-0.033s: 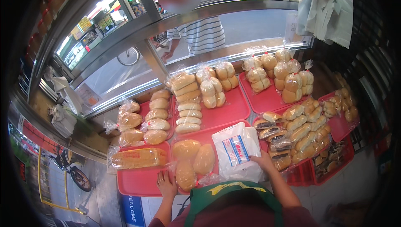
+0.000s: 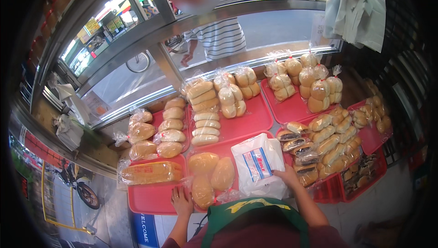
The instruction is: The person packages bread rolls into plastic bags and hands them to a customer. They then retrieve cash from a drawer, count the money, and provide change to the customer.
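Observation:
My left hand (image 2: 181, 200) lies with fingers spread on the front rim of a red tray (image 2: 150, 202). Just behind it is a long wrapped loaf (image 2: 153, 173), and to its right sit several large bread rolls (image 2: 203, 192) in clear plastic. Resting on the right side of a white plastic package (image 2: 244, 156) with a blue and red label is my right hand (image 2: 287, 176), its fingers stretched out. The package sits on the middle front tray; part of its right side is under that hand.
Bagged buns (image 2: 232, 99) and rolls fill further red trays toward the window. At right are dark-filled buns (image 2: 303, 150) and a lower red crate (image 2: 365, 175). White plastic bags (image 2: 358, 13) hang upper right. Beyond the glass stands a person in a striped shirt (image 2: 223, 38).
My hands and the breads stay in place. Outside the window, the person's lowered hand has shifted slightly to the right.

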The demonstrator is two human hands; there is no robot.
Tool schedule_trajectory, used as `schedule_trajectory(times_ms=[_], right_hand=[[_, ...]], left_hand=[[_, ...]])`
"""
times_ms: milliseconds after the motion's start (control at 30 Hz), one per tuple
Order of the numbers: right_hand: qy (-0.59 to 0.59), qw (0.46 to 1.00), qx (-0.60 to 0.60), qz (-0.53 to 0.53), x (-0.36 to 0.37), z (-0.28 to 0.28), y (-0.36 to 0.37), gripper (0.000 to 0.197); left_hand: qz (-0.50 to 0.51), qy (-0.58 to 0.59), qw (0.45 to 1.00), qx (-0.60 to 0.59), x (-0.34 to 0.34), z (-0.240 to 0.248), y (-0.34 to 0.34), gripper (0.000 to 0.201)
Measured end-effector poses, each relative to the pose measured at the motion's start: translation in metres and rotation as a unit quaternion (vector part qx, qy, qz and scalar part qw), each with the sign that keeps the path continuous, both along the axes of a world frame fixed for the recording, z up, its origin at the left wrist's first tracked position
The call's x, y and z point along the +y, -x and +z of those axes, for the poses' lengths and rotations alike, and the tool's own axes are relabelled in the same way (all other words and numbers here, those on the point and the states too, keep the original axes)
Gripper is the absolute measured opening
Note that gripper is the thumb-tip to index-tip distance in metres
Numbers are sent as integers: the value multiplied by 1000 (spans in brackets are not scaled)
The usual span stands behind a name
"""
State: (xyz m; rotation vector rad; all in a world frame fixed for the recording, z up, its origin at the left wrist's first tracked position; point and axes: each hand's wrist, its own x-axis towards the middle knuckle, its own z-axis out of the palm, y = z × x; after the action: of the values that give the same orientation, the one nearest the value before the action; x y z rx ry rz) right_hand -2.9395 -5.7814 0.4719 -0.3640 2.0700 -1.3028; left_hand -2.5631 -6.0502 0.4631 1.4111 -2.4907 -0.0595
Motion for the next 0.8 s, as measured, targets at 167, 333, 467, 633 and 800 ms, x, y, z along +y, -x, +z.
schedule_trajectory(times_ms=[167, 333, 467, 633, 800], right_hand=[[19, 1000, -5, -2, -3, -4, 3, 57], [21, 1000, -13, -2, -4, 12, 3, 57], [3, 1000, -15, 1, -6, 21, 4, 56], [-8, 1000, -17, 11, -7, 27, 6, 57], [-184, 973, 128, 58, -13, 59, -7, 53]], left_hand=[[-1, 4, 1000, -5, -4, 1, 3, 50], [-1, -1, 1000, -5, -7, 2, 6, 50], [3, -8, 1000, 5, -5, 7, 8, 50], [8, -23, 1000, 6, -3, 10, 9, 50], [10, -34, 999, 10, -1, 16, 14, 51]])
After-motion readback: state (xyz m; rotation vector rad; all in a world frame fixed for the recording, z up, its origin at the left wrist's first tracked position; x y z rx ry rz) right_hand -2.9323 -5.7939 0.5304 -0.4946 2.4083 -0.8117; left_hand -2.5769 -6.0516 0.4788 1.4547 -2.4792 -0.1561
